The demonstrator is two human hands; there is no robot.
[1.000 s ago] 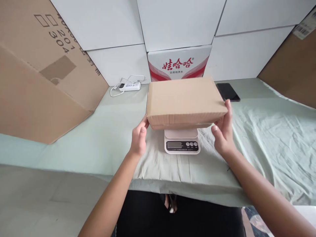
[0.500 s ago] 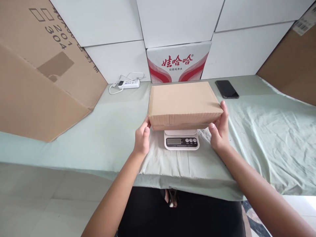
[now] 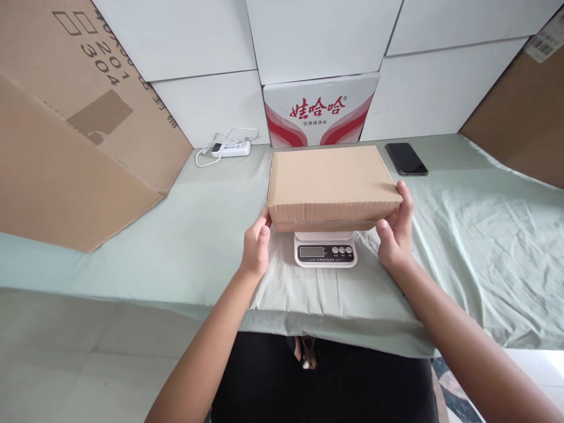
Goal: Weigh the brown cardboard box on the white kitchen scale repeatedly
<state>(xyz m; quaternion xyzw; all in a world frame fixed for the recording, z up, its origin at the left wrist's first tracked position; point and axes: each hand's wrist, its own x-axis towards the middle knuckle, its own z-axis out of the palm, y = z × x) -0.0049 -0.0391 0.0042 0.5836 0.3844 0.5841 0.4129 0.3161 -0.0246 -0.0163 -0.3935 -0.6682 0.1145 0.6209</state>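
— Firstly, the grip. What do the hands have?

— Both are on the cardboard box [image 3: 331,179]. The left hand [image 3: 256,248] meets its near left corner, thumb up against the front edge and fingers curled round the side. The right hand [image 3: 395,230] meets the near right corner, fingers lying along the right side wall, thumb at the lower front edge. The box sits clamped between the two hands, held at its ends.

— And where does the box lie in relation to that hold?

— It spans the whole gap between the hands, long side toward the person, top face level and closed. Its bulk reaches away from the palms toward the wall.

— Beneath it?

— A white kitchen scale [image 3: 325,251]. The box covers the platform; only the scale's front panel, with display and buttons, shows below the box's near edge. Whether the box bears fully on the platform cannot be told.

— Surroundings?

— The scale stands on a pale green cloth [image 3: 476,235] covering the table. Behind the box, against the white wall, stands a red and white printed carton [image 3: 321,111]. A black phone [image 3: 406,158] lies just right of the box's far corner. A white power strip [image 3: 230,149] with its cord lies left of the carton. A large brown carton [image 3: 74,129] leans at far left.
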